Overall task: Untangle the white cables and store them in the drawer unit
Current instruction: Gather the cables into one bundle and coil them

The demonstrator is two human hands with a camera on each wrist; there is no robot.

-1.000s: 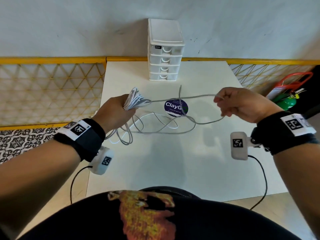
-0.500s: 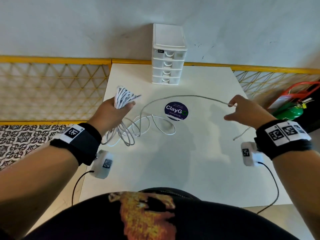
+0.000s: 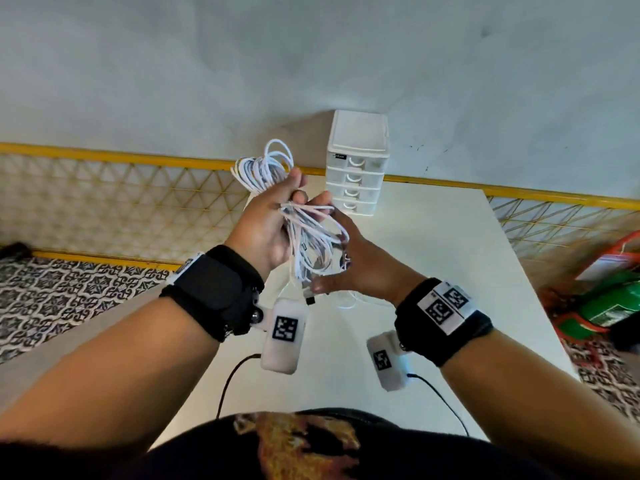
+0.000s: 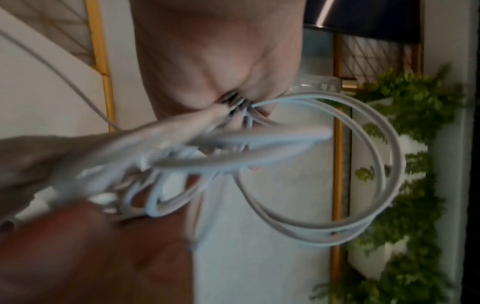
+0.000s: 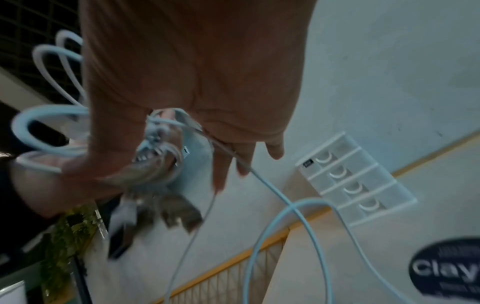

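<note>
Now meeting, left hand is clutching white cables; right hand, fingers extended, is cupping loops that risk re-tangling below.

Left hand grips white cables bundle; right hand beneath loops; drawer unit behind.

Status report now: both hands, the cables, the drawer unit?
Left hand grips white cables. Right hand open, against the loops. Drawer unit all shut.
</note>
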